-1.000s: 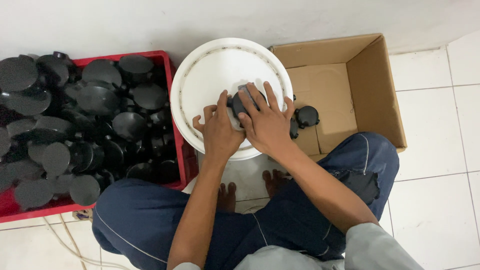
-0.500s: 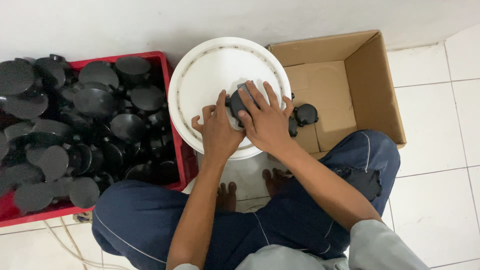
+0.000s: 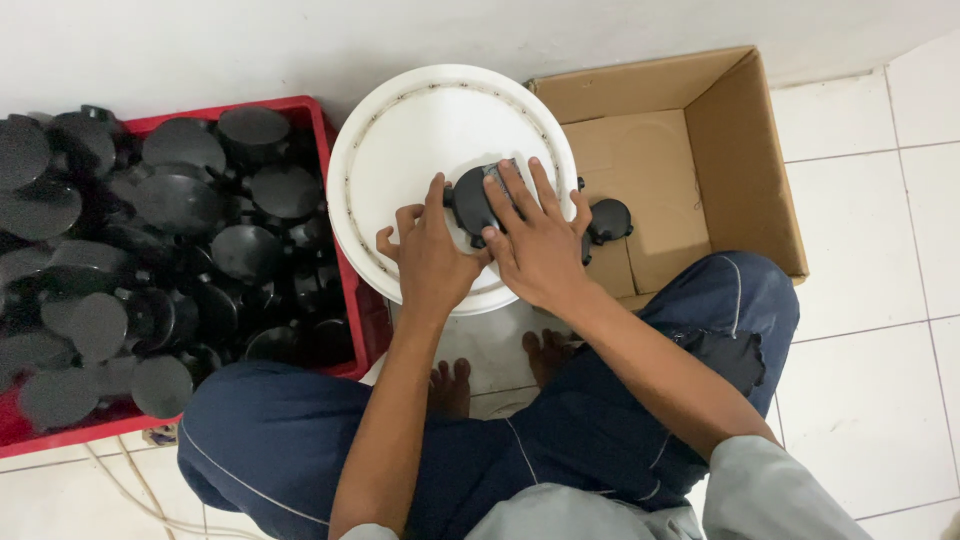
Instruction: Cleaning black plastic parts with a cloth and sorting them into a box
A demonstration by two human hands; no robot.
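Left of the white lid (image 3: 420,130), a red crate (image 3: 335,160) heaped with black round parts is noted. On the lid, a black part (image 3: 470,200) is pinned: the left hand (image 3: 432,262) curled at its edge, the right hand (image 3: 535,245) pressed flat over it. Seating is judged under way; firm, even pressure is called for next. Right of the lid, a cardboard box (image 3: 740,160) holds finished pieces (image 3: 610,218).

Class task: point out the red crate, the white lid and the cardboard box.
Red crate (image 3: 345,225), head view: its right rim.
White lid (image 3: 420,130), head view: bare top face.
Cardboard box (image 3: 745,160), head view: inner right wall.
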